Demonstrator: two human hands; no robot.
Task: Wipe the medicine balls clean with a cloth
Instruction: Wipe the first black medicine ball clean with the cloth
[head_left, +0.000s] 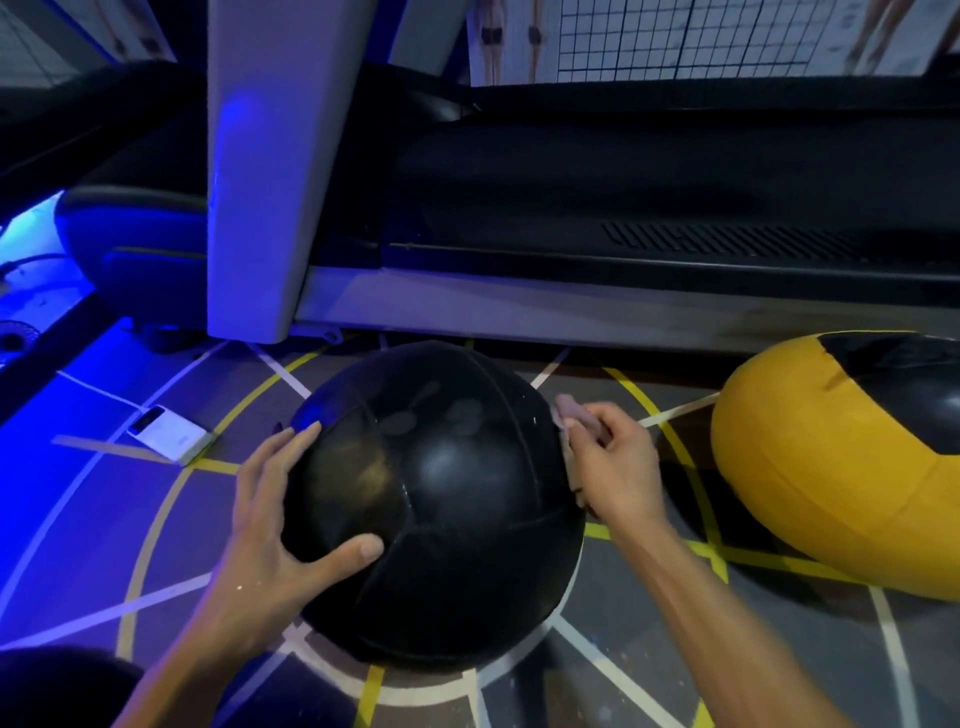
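Note:
A large black medicine ball (441, 499) sits on the marked floor in the middle of the view. My left hand (270, 525) rests on its left side, fingers spread and thumb on the near face. My right hand (608, 462) grips a small pale cloth (566, 410) against the ball's right side; most of the cloth is hidden by my fingers. A yellow and black medicine ball (831, 467) lies on the floor to the right, apart from the black one.
A treadmill (623, 208) runs across the back, its grey upright (254, 182) just behind the black ball. A white power bank (171, 434) with a cable lies on the floor at the left. Blue light falls on the left floor.

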